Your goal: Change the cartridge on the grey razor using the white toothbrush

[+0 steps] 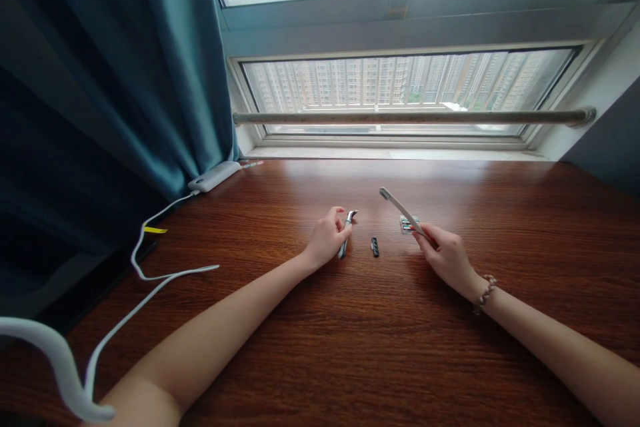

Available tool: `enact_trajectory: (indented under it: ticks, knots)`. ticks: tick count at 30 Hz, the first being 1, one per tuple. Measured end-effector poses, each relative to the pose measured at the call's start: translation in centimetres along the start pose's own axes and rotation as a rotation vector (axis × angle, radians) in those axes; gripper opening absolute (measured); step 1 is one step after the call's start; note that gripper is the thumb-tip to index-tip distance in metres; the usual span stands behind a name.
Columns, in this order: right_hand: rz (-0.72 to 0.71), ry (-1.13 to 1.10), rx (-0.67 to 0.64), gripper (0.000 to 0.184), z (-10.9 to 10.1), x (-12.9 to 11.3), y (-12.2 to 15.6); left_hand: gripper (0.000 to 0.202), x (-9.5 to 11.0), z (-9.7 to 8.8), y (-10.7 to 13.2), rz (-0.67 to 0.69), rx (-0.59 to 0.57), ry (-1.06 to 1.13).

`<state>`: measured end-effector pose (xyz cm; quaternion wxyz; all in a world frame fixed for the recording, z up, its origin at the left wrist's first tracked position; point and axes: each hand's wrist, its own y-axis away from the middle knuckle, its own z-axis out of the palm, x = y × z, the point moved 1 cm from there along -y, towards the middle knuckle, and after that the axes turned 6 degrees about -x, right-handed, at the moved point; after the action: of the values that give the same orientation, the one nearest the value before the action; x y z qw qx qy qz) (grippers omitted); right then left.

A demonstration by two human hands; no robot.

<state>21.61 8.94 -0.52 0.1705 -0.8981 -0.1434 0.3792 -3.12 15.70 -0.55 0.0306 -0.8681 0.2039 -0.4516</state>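
My left hand [327, 238] is closed around a silver razor handle [346, 230] that rests on the wooden table [350, 347], its head end pointing away from me. My right hand [445, 254] grips a light-coloured toothbrush [400, 208] by the handle, its bristle head raised up and to the left. A small black razor cartridge [375, 247] lies on the table between my hands. A small clear pack with coloured pieces [406, 224] sits just beyond my right hand, partly hidden by the toothbrush.
A white power bank [214, 176] lies at the table's far left with a white cable [150, 274] trailing toward me. A teal curtain [110, 67] hangs on the left. A window with a rail [410, 117] runs behind the table.
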Motion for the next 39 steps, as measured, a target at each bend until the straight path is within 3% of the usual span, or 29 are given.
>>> enact_trajectory:
  ticks: [4,11,15,19,20,22,24,26,28,32,33,36,39]
  knots:
    - [0.127,-0.214,-0.107,0.024,0.3,-0.7,0.3,0.031,0.1,0.0,-0.2,0.036,-0.029,-0.111]
    - [0.425,-1.146,-0.287,0.023,2.3,-3.2,1.5,0.023,-0.2,0.5,-0.5,0.004,-0.049,-0.285]
    - [0.471,-1.360,-0.340,0.025,2.2,-4.7,1.8,0.023,0.0,0.4,-0.5,-0.006,-0.021,-0.298]
    - [0.488,-1.425,-0.356,0.027,2.2,-5.6,2.2,0.023,2.4,0.0,0.3,0.086,0.077,-0.165]
    - [0.480,-1.423,-0.362,0.027,2.4,-5.7,2.3,0.024,3.2,0.2,0.7,0.120,0.054,-0.089]
    - [0.459,-1.393,-0.398,0.026,2.8,-6.0,2.7,0.026,4.8,0.9,1.6,0.114,-0.097,0.115]
    - [0.421,-1.316,-0.477,0.026,3.3,-6.4,3.0,0.030,6.0,1.9,2.5,0.019,-0.280,0.384]
    - [0.337,-1.166,-0.557,0.026,3.5,-6.8,3.1,0.033,6.7,2.5,3.0,-0.063,-0.361,0.622]
    - [0.169,-0.884,-0.544,0.025,3.3,-6.7,2.7,0.036,6.8,2.5,3.0,-0.116,-0.296,0.804]
    - [-0.188,-0.306,-0.309,0.011,2.7,-5.1,0.8,0.033,6.0,1.3,2.0,-0.239,-0.074,1.026]
    - [-0.237,-0.224,-0.280,0.016,2.8,-4.5,0.3,0.031,5.7,1.1,1.7,-0.278,-0.051,1.055]
    - [-0.276,-0.081,-0.287,0.048,3.4,-2.6,-0.9,0.026,5.0,1.2,1.3,-0.387,-0.062,1.143]
    - [-0.243,-0.059,-0.323,0.050,4.1,-1.6,-1.3,0.016,4.9,1.8,1.5,-0.466,-0.149,1.184]
